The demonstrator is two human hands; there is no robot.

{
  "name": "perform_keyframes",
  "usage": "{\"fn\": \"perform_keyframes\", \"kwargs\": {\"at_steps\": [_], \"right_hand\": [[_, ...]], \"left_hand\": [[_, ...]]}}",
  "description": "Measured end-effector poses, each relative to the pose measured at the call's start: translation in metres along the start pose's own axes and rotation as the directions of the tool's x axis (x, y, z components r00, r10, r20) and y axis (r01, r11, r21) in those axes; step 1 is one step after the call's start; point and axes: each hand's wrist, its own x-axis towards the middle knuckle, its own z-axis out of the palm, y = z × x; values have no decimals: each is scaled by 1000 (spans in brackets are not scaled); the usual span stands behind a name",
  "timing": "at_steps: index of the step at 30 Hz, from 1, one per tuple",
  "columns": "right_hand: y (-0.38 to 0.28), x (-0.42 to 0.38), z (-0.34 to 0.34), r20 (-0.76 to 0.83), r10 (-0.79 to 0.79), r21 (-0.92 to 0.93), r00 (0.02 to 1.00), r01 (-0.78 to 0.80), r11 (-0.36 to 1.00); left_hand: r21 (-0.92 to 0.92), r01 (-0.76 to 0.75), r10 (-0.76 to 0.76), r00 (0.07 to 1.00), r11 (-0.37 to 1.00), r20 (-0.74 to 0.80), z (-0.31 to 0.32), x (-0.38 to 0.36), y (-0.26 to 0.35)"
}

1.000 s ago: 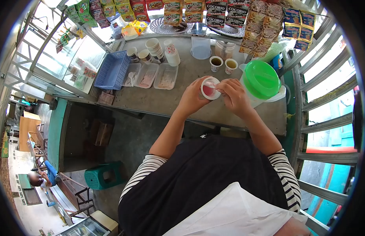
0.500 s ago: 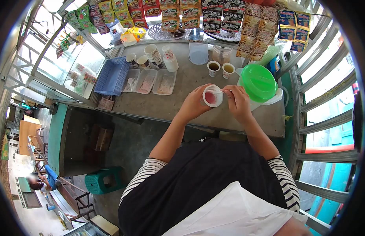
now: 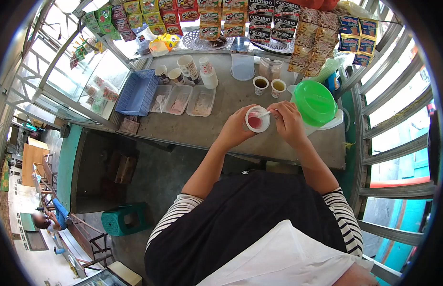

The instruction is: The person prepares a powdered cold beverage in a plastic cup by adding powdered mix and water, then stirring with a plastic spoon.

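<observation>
A paper cup (image 3: 265,125) with pink-red liquid in it is in my left hand (image 3: 234,127), fingers wrapped round its side above the counter's front part. My right hand (image 3: 290,123) pinches the handle of a white plastic spoon (image 3: 263,114), whose other end dips into the liquid. Just beyond the hands stand two printed cups, one with dark liquid (image 3: 260,86) and one with yellowish liquid (image 3: 278,88). To the right of my right hand is a pitcher with a bright green lid (image 3: 315,106).
On the counter (image 3: 221,102) at left are a blue basket (image 3: 135,93), clear plastic trays (image 3: 201,101) and stacked cups (image 3: 187,66). Drink sachets (image 3: 221,19) hang along the top. A green stool (image 3: 123,220) stands on the floor; a person (image 3: 52,219) sits at far left.
The spoon has shifted within the cup, and its angle differs slightly. Both hands stay in nearly the same place; the whole view has moved a little.
</observation>
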Motion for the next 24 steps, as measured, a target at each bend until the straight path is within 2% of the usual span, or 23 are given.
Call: {"fn": "perform_keyframes", "kwargs": {"at_steps": [2, 3, 5, 6, 9, 11, 14, 18, 20, 24], "right_hand": [[0, -7, 4, -41, 104, 23, 994, -103, 994], [0, -11, 8, -41, 102, 22, 994, -101, 995], [0, -20, 16, -93, 317, 223, 944, -291, 930], [-1, -20, 15, -93, 318, 222, 944, -292, 930], [-7, -18, 7, -143, 302, 133, 943, -284, 950], [-7, -16, 3, -123, 151, 11, 981, -150, 989], [-8, -20, 8, -70, 155, 54, 986, -151, 987], [-7, -18, 9, -93, 142, 89, 985, -134, 987], [-7, -14, 4, -92, 37, -7, 995, -38, 999], [-8, -16, 8, -84, -44, -66, 996, 38, 997]], "left_hand": [[19, -7, 7, 1000, 1000, -16, -1, 0, -1], [19, -8, 8, 1000, 1000, -17, -1, 0, -2], [32, -27, 28, 999, 999, -35, -1, 0, -4], [31, -27, 28, 999, 999, -34, -1, 0, -3], [0, -10, 10, 1000, 1000, -22, 0, 0, -1], [-35, -7, 7, 1000, 999, -16, 0, 0, 0], [-40, -3, 3, 1000, 999, -6, 1, -1, -3], [-30, -14, 14, 1000, 999, -1, 1, -2, -4], [-19, -31, 30, 999, 999, -22, 1, -4, -6], [-3, -23, 23, 999, 1000, -35, 0, -5, -6]]}}
